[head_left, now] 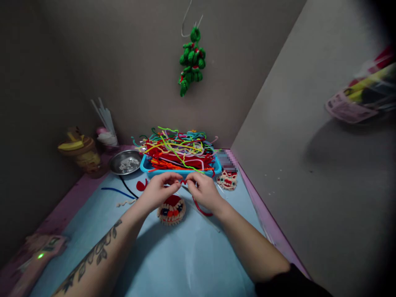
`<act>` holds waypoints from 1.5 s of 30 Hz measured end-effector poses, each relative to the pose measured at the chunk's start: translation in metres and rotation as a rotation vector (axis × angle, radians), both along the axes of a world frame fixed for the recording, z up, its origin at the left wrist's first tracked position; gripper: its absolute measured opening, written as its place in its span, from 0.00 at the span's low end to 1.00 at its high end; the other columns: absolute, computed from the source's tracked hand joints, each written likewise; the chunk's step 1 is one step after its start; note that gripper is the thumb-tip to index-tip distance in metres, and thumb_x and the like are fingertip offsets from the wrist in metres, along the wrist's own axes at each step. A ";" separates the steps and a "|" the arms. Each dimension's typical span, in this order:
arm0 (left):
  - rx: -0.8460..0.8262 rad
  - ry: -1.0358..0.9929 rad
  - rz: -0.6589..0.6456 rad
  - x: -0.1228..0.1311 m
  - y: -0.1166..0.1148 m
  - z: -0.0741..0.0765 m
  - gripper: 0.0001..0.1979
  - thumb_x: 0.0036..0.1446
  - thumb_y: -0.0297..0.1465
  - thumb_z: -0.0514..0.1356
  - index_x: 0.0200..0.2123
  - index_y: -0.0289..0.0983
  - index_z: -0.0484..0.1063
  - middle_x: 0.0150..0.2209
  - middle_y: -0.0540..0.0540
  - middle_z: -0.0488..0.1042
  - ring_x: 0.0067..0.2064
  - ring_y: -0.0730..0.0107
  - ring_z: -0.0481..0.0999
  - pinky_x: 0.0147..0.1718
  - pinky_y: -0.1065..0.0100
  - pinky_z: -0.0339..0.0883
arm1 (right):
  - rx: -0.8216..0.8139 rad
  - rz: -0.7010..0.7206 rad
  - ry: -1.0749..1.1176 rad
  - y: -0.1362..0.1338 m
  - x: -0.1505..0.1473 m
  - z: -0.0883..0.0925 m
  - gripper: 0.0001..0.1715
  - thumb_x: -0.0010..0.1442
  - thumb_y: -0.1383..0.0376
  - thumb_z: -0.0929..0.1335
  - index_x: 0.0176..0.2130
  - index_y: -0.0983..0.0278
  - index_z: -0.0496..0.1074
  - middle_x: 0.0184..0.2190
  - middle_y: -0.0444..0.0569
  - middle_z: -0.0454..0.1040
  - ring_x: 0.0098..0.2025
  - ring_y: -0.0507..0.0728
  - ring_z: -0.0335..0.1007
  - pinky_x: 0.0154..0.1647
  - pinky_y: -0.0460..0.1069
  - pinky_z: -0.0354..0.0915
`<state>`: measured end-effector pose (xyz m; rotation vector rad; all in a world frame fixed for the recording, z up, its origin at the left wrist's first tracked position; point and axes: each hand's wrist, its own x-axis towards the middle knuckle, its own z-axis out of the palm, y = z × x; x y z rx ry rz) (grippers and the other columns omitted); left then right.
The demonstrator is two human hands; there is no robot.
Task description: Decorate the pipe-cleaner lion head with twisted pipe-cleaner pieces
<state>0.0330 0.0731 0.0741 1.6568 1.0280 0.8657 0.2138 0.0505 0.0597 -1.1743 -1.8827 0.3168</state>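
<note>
A red pipe cleaner (183,182), bent into small waves, spans the gap between my two hands. My left hand (163,187) pinches one end between thumb and fingers. The other side is gripped by my right hand (202,189), and a red length (202,210) curves down below it, seemingly the same strand. Under my hands lies a round face (171,211) made of cream, red, black and orange pipe cleaners. To the left of my left hand is a small red piece (141,185).
Behind my hands stands a blue basket (182,173) heaped with colourful pipe cleaners. A metal bowl (125,162) of small pale bits sits left of it. Blue (117,192) and black strips lie nearby. A second face (227,180) is at right; a pink glue gun (46,255) lies front left.
</note>
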 end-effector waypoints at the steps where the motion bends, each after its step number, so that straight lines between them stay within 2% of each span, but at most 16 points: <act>1: 0.050 0.044 -0.005 -0.002 0.000 0.001 0.15 0.51 0.37 0.61 0.39 0.34 0.76 0.35 0.43 0.77 0.37 0.64 0.75 0.36 0.66 0.68 | -0.084 0.000 0.085 0.001 0.000 0.001 0.07 0.57 0.70 0.62 0.31 0.63 0.69 0.27 0.46 0.72 0.30 0.53 0.67 0.33 0.47 0.61; 5: 0.249 0.173 -0.018 -0.004 -0.001 0.004 0.12 0.54 0.34 0.58 0.39 0.36 0.77 0.38 0.42 0.77 0.40 0.63 0.75 0.40 0.65 0.68 | -0.470 0.103 0.435 0.004 -0.001 0.003 0.04 0.55 0.68 0.63 0.29 0.64 0.67 0.21 0.41 0.67 0.24 0.50 0.63 0.26 0.45 0.60; 7: 0.271 0.201 -0.020 -0.003 -0.002 0.003 0.12 0.54 0.33 0.57 0.39 0.36 0.77 0.37 0.43 0.77 0.38 0.64 0.75 0.37 0.66 0.68 | -0.534 0.146 0.475 0.004 -0.002 0.003 0.04 0.55 0.67 0.64 0.28 0.64 0.67 0.21 0.41 0.67 0.24 0.50 0.63 0.26 0.45 0.60; 9: 0.252 0.214 -0.015 -0.002 -0.003 0.002 0.11 0.54 0.33 0.57 0.37 0.35 0.76 0.35 0.43 0.76 0.36 0.66 0.74 0.34 0.68 0.67 | -0.429 0.117 0.405 0.003 -0.003 0.001 0.04 0.55 0.67 0.64 0.31 0.65 0.69 0.26 0.44 0.71 0.28 0.51 0.66 0.28 0.46 0.62; 13: 0.238 0.195 0.044 0.000 -0.003 0.001 0.09 0.54 0.34 0.57 0.33 0.35 0.74 0.32 0.45 0.75 0.35 0.66 0.74 0.34 0.68 0.67 | 0.001 0.114 0.115 0.001 -0.005 -0.005 0.12 0.58 0.69 0.65 0.44 0.63 0.71 0.43 0.52 0.73 0.45 0.57 0.69 0.44 0.52 0.66; 16: 0.186 0.185 0.039 0.000 -0.003 0.003 0.10 0.54 0.35 0.57 0.31 0.35 0.74 0.31 0.46 0.75 0.34 0.66 0.73 0.32 0.69 0.67 | 0.175 0.151 -0.010 0.003 -0.005 -0.011 0.11 0.62 0.70 0.63 0.43 0.64 0.72 0.41 0.53 0.74 0.46 0.57 0.68 0.49 0.54 0.64; 19: 0.138 0.178 0.012 0.000 -0.002 0.005 0.11 0.55 0.36 0.57 0.32 0.35 0.74 0.31 0.45 0.76 0.33 0.66 0.74 0.30 0.70 0.67 | 0.171 0.114 -0.020 0.004 -0.004 -0.014 0.09 0.63 0.70 0.63 0.40 0.63 0.72 0.36 0.52 0.74 0.41 0.57 0.68 0.46 0.54 0.65; 22: 0.254 0.178 0.023 0.000 -0.002 0.005 0.10 0.56 0.35 0.58 0.35 0.36 0.74 0.33 0.45 0.77 0.35 0.66 0.75 0.34 0.69 0.68 | 0.073 0.102 0.055 0.004 -0.004 -0.013 0.06 0.61 0.68 0.64 0.36 0.62 0.72 0.35 0.50 0.73 0.41 0.57 0.67 0.44 0.53 0.64; 27: 0.574 0.213 -0.020 -0.003 0.001 -0.003 0.08 0.58 0.33 0.59 0.39 0.39 0.76 0.38 0.44 0.78 0.40 0.66 0.75 0.41 0.67 0.67 | -0.348 0.159 0.477 0.006 -0.007 -0.009 0.08 0.57 0.62 0.69 0.28 0.63 0.70 0.28 0.45 0.69 0.33 0.53 0.66 0.35 0.48 0.63; 31: 0.589 0.184 -0.021 -0.003 0.003 -0.009 0.08 0.58 0.33 0.59 0.37 0.39 0.77 0.37 0.43 0.79 0.39 0.66 0.76 0.41 0.67 0.68 | -0.514 0.282 0.732 0.008 -0.009 -0.011 0.11 0.52 0.58 0.72 0.29 0.63 0.72 0.28 0.44 0.69 0.30 0.51 0.64 0.33 0.48 0.63; 35: 0.396 0.102 -0.013 0.002 -0.001 -0.005 0.09 0.56 0.35 0.60 0.34 0.38 0.78 0.36 0.43 0.79 0.37 0.65 0.76 0.39 0.67 0.69 | -0.329 0.211 0.724 0.005 -0.009 -0.012 0.07 0.53 0.61 0.72 0.29 0.62 0.73 0.30 0.45 0.69 0.33 0.53 0.66 0.36 0.49 0.64; 37: 0.196 0.051 -0.027 0.003 -0.002 -0.003 0.11 0.56 0.37 0.59 0.33 0.37 0.78 0.34 0.44 0.79 0.35 0.66 0.76 0.36 0.68 0.69 | -0.137 0.146 0.570 0.002 -0.006 -0.012 0.03 0.56 0.65 0.70 0.30 0.61 0.75 0.31 0.46 0.68 0.35 0.53 0.66 0.37 0.49 0.65; 39: -0.012 -0.008 -0.054 0.003 -0.002 -0.003 0.13 0.54 0.39 0.59 0.33 0.36 0.78 0.30 0.46 0.78 0.30 0.68 0.75 0.31 0.69 0.68 | 0.053 0.129 0.373 0.000 -0.001 -0.011 0.06 0.58 0.68 0.67 0.32 0.59 0.76 0.32 0.47 0.68 0.35 0.54 0.66 0.37 0.50 0.65; 41: -0.132 -0.063 -0.054 0.002 -0.001 -0.002 0.14 0.51 0.40 0.61 0.34 0.35 0.78 0.26 0.47 0.77 0.26 0.70 0.72 0.27 0.69 0.67 | 0.180 0.155 0.203 -0.001 0.003 -0.010 0.10 0.59 0.69 0.66 0.34 0.58 0.77 0.32 0.48 0.69 0.35 0.55 0.66 0.37 0.52 0.65; 43: -0.096 -0.077 -0.005 0.001 -0.001 -0.001 0.14 0.49 0.39 0.63 0.35 0.35 0.78 0.26 0.47 0.77 0.26 0.70 0.72 0.27 0.69 0.67 | 0.199 0.173 0.149 -0.001 0.004 -0.010 0.10 0.59 0.69 0.66 0.34 0.57 0.77 0.33 0.48 0.70 0.37 0.55 0.67 0.39 0.53 0.65; 45: 0.086 -0.036 0.067 0.000 -0.003 0.002 0.10 0.50 0.36 0.64 0.34 0.37 0.79 0.30 0.46 0.79 0.31 0.67 0.75 0.33 0.67 0.68 | 0.102 0.159 0.248 0.000 0.000 -0.010 0.08 0.58 0.68 0.67 0.36 0.58 0.76 0.35 0.49 0.70 0.38 0.55 0.67 0.39 0.52 0.66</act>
